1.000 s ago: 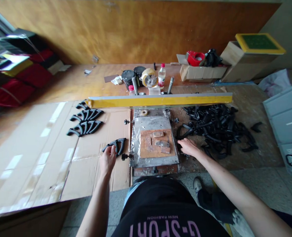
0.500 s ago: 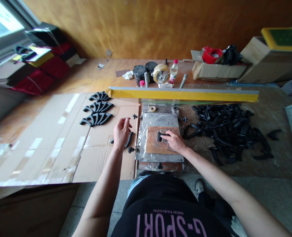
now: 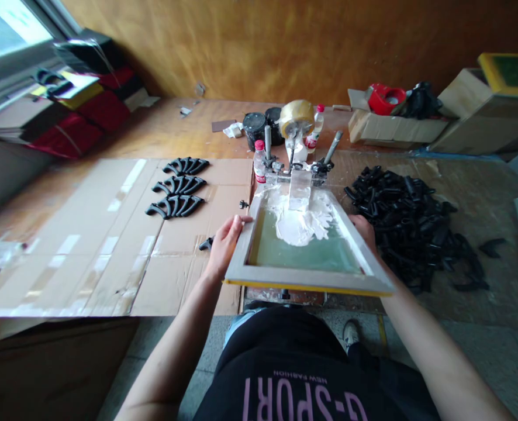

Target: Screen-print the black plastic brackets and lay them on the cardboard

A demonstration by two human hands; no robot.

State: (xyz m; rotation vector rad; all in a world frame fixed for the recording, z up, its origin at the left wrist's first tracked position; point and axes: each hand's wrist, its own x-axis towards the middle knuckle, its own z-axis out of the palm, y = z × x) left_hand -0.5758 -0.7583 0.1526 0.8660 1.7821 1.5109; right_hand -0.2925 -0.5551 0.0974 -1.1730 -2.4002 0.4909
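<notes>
A screen-printing frame (image 3: 307,277) with a pale rim and a green mesh lies across the middle of the bench, lowered toward me. Thick white ink (image 3: 297,227) covers the far part of its mesh. My left hand (image 3: 225,244) grips the left rim, thumb on top. On the right rim my right hand (image 3: 364,231) is closed too, its fingers partly hidden by the frame. Beside my left hand lies a black curved plastic part (image 3: 206,244), partly covered. The frame hides the wooden block and the metal plate under it.
Several black curved parts stand in three rows (image 3: 175,206) on the cardboard (image 3: 110,257) at left. A heap of black parts (image 3: 408,222) lies at right. Behind the frame are its clamp posts (image 3: 332,147), a tape roll (image 3: 296,117), black tubs (image 3: 254,128) and a bottle (image 3: 259,161).
The screen frame has swung down from its raised position over the block. My right hand has let go of the black part, and both hands now hold the frame's sides.
</notes>
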